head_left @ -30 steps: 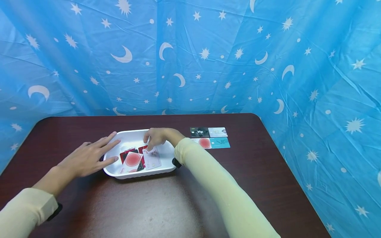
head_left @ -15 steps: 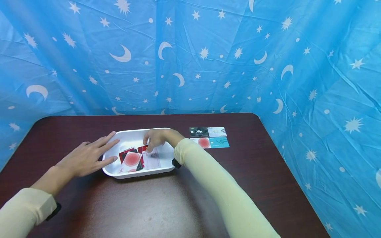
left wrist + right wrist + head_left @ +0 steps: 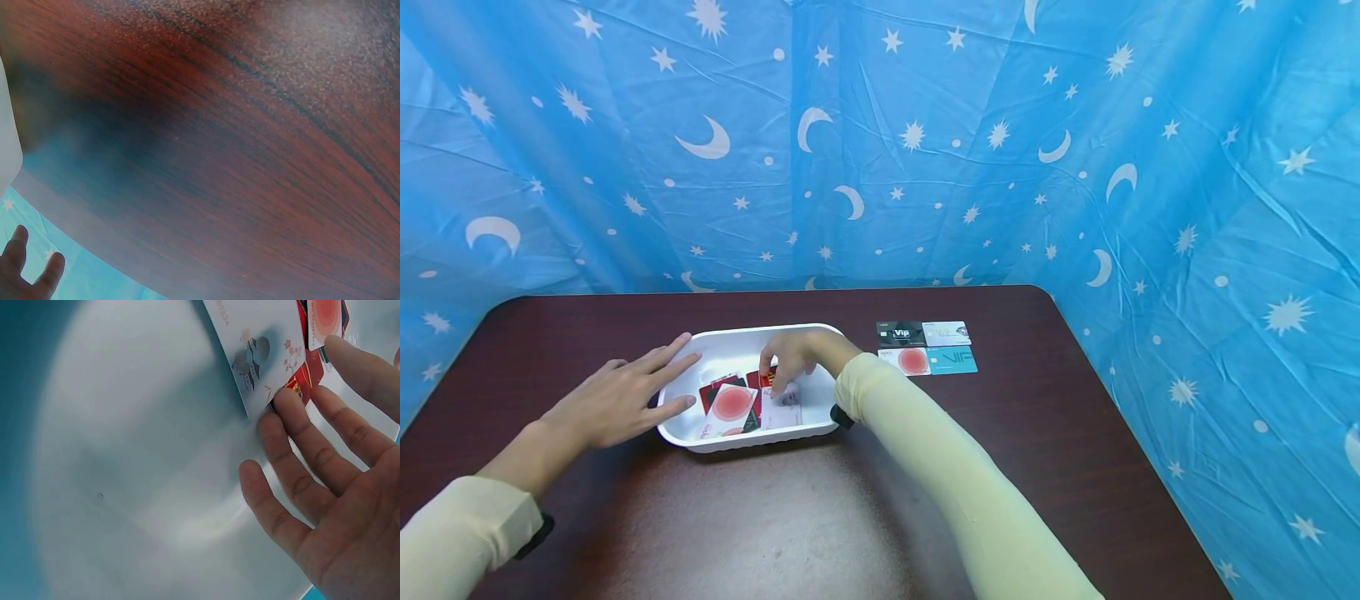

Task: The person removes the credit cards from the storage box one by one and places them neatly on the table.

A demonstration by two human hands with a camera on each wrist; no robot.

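A white plastic tray (image 3: pixel 822 408) on the table holds several overlapping cards. My left hand (image 3: pixel 613 400) is at its left end with spread fingers on the rim; some of its fingers (image 3: pixel 53 275) show in the left wrist view. My right hand (image 3: pixel 793 354) reaches into the tray, fingers pointing down. In the right wrist view, its extended fingers (image 3: pixel 300 425) are at the corner of a pale card (image 3: pixel 250 356) with a printed figure and blossoms. Beneath that lies a red card (image 3: pixel 309 378). A white card with a red circle (image 3: pixel 733 403) lies left of these.
Right of the tray, a black Vip card (image 3: pixel 901 335), a silvery white card (image 3: pixel 947 333), a red-circle card (image 3: pixel 910 361) and a teal card (image 3: pixel 953 360) form a two-by-two block on the dark wooden table (image 3: pixel 775 517). A blue star-patterned curtain (image 3: pixel 880 167) hangs behind.
My right hand has moved slightly nearer, and the pale card under it has turned a little, showing more of the red card. My left hand stays at the rim.
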